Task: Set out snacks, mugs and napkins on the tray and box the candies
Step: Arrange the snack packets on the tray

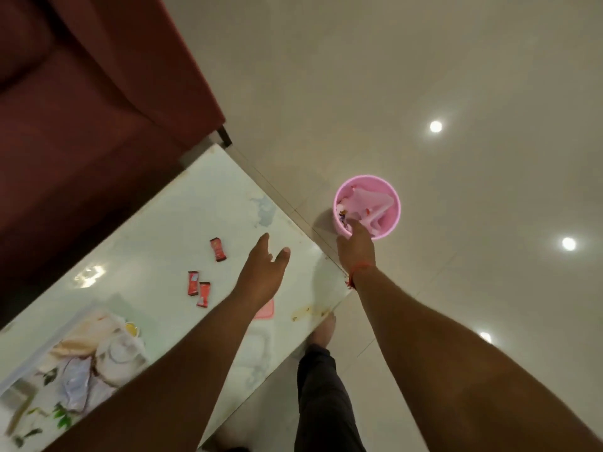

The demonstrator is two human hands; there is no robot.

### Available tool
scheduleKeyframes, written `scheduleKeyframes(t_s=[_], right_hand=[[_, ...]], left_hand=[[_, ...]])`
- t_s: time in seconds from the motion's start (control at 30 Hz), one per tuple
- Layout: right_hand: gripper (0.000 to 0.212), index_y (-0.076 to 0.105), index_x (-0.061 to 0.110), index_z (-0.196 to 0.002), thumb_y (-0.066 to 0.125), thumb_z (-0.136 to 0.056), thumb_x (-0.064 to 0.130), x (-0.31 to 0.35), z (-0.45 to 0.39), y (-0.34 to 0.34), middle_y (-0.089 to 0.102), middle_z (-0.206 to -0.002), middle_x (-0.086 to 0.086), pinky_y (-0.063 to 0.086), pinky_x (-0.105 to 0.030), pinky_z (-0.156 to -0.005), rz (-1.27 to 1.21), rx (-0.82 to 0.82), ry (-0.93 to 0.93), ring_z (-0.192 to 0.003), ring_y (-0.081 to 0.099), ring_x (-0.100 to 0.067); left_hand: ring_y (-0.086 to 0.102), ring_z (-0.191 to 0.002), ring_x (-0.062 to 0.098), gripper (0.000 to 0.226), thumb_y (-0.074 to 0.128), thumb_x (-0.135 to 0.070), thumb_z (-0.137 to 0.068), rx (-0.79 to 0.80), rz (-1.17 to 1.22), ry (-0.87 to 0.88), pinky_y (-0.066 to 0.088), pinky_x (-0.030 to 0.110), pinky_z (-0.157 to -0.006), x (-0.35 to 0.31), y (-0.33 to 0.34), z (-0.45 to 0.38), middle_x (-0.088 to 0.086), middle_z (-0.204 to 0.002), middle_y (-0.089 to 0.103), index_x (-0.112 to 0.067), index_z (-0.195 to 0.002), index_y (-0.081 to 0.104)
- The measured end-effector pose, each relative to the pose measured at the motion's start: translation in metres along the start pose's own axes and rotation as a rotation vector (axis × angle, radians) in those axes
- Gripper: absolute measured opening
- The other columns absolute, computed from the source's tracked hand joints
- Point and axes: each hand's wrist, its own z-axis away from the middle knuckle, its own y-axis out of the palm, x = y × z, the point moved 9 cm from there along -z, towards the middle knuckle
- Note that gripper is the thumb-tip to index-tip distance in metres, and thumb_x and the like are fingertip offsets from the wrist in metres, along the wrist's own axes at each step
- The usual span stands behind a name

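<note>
A pale glass-topped table carries three red candies toward its far corner, a pink pad near the right edge, and a clear tray at the near-left end. Beside that corner, a pink bucket stands on the tiled floor.

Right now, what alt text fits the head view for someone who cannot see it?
The person's right hand reaches into a pink bin on the floor while the open left hand hovers over a glass table. Three red candies lie on the table; a tray sits at lower left.
</note>
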Motion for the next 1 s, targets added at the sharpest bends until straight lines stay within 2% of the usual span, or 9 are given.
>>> scheduleKeyframes(t_s=[0.1, 0.17, 0.27, 0.37, 0.53, 0.73, 0.83, 1.0], right_hand=[[0.051, 0.044, 0.011, -0.145, 0.055, -0.095, 0.01, 0.047, 0.072, 0.037, 0.048, -0.148, -0.011, 0.035, -0.039, -0.114, 0.126, 0.049, -0.172, -0.135, 0.045, -0.03], [0.051, 0.042, 0.01, -0.147, 0.054, -0.097, 0.015, 0.075, 0.128, 0.078, 0.041, -0.154, -0.011, 0.03, -0.039, -0.117, 0.219, 0.107, -0.264, -0.142, 0.038, -0.026], [0.053, 0.038, 0.014, -0.15, 0.053, -0.099, 0.02, 0.107, 0.211, 0.146, 0.031, -0.16, -0.008, 0.022, -0.031, -0.12, 0.321, 0.181, -0.368, -0.148, 0.026, -0.018], [0.055, 0.036, 0.013, -0.151, 0.054, -0.099, 0.023, 0.135, 0.302, 0.23, 0.029, -0.16, -0.01, 0.018, -0.029, -0.118, 0.439, 0.281, -0.54, -0.15, 0.022, -0.02], [0.067, 0.02, 0.018, -0.156, 0.051, -0.1, 0.036, 0.142, 0.418, 0.354, 0.006, -0.166, -0.008, 0.018, -0.039, -0.121, 0.704, 0.493, -0.709, -0.153, 0.008, -0.025], [0.077, 0.01, 0.024, -0.158, 0.049, -0.097, 0.049, 0.126, 0.468, 0.418, -0.001, -0.167, -0.006, 0.026, -0.05, -0.118, 1.033, 0.512, -0.749, -0.153, 0.006, -0.033], [0.079, 0.006, 0.025, -0.158, 0.046, -0.096, 0.053, 0.109, 0.459, 0.432, -0.004, -0.167, -0.006, 0.026, -0.053, -0.118, 1.162, 0.509, -0.751, -0.153, 0.006, -0.033], [0.078, 0.005, 0.024, -0.158, 0.047, -0.097, 0.05, 0.079, 0.42, 0.459, -0.005, -0.167, -0.006, 0.025, -0.052, -0.118, 1.266, 0.531, -0.764, -0.153, 0.005, -0.031]], left_hand=[[0.034, -0.144, 0.025, 0.069, 0.049, -0.042, -0.099, -0.06, -0.071, 0.081, 0.029, 0.038, -0.117, 0.027, -0.055, 0.046, 0.008, -0.161, 0.028, -0.019, -0.156, 0.018], [0.028, -0.147, 0.026, 0.07, 0.048, -0.042, -0.099, -0.124, -0.143, 0.136, 0.024, 0.038, -0.119, 0.056, -0.101, 0.083, 0.008, -0.162, 0.025, -0.015, -0.156, 0.017], [0.021, -0.149, 0.028, 0.072, 0.044, -0.046, -0.1, -0.213, -0.282, 0.174, 0.021, 0.04, -0.12, 0.118, -0.169, 0.141, 0.011, -0.164, 0.019, -0.015, -0.156, 0.012], [0.016, -0.151, 0.029, 0.074, 0.038, -0.053, -0.099, -0.302, -0.372, 0.058, 0.02, 0.048, -0.12, 0.211, -0.243, 0.203, 0.007, -0.166, 0.008, -0.022, -0.157, 0.005], [0.008, -0.152, 0.029, 0.076, 0.036, -0.058, -0.098, -0.412, -0.285, -0.141, 0.016, 0.053, -0.121, 0.353, -0.334, 0.288, 0.007, -0.167, 0.001, -0.024, -0.157, 0.002], [-0.003, -0.153, 0.029, 0.079, 0.036, -0.06, -0.096, -0.416, -0.163, -0.263, 0.01, 0.056, -0.119, 0.45, -0.339, 0.326, 0.004, -0.166, -0.011, -0.028, -0.156, -0.005], [-0.009, -0.152, 0.029, 0.081, 0.034, -0.061, -0.096, -0.358, -0.17, -0.268, 0.008, 0.057, -0.119, 0.47, -0.317, 0.315, 0.004, -0.165, -0.018, -0.029, -0.155, -0.011], [-0.009, -0.152, 0.029, 0.082, 0.038, -0.056, -0.098, -0.28, -0.193, -0.236, 0.008, 0.055, -0.119, 0.485, -0.276, 0.266, 0.006, -0.164, -0.018, -0.028, -0.155, -0.012]])
